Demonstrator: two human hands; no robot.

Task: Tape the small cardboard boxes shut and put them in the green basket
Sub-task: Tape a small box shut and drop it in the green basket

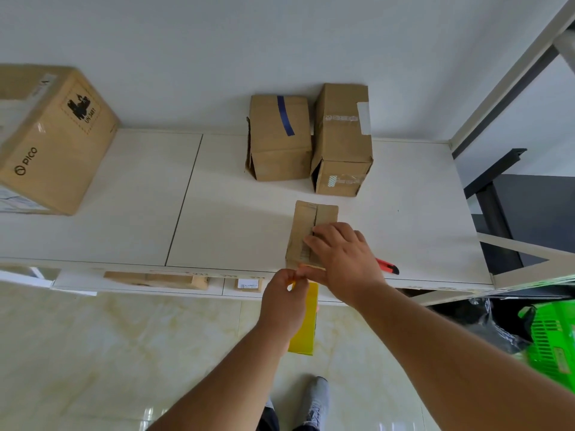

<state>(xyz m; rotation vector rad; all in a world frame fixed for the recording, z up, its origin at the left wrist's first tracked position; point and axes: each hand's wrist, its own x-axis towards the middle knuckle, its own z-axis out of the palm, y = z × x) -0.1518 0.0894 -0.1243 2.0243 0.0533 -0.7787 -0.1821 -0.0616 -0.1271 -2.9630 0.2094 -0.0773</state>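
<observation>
The right hand point(340, 259) presses flat on the small brown cardboard box point(306, 225), fingers straight. The left hand point(284, 301) has its grip clamped on a yellow tape strip point(306, 325) at the white bench point(124, 197) edge

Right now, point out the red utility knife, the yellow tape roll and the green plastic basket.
Red utility knife point(387, 265): head view, on its handle beside the right wrist.
Yellow tape roll point(306, 321): head view, on its yellow face below the left hand.
Green plastic basket point(549, 331): head view, on its slotted wall.

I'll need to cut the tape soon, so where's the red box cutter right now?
In the head view, the red box cutter lies on the white table near its front edge, just right of the right hand that presses the small box.
</observation>
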